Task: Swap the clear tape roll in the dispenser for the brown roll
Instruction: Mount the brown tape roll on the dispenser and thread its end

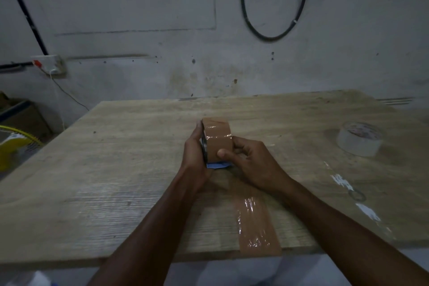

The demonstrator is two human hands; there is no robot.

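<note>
The brown tape roll (217, 137) stands on edge at the middle of the wooden table (130, 146), seated in the dispenser, of which a dark side plate and a blue part (217, 165) show. My left hand (195, 155) grips the dispenser's left side. My right hand (251, 165) presses thumb and fingers on the roll's near face. The clear tape roll (359, 139) lies flat on the table at the far right, apart from both hands.
A strip of brown tape (256, 227) is stuck to the table near its front edge. White tape scraps (342, 182) lie at the right. A yellow fan (11, 146) stands left of the table. The wall with a hanging cable (269, 36) is behind.
</note>
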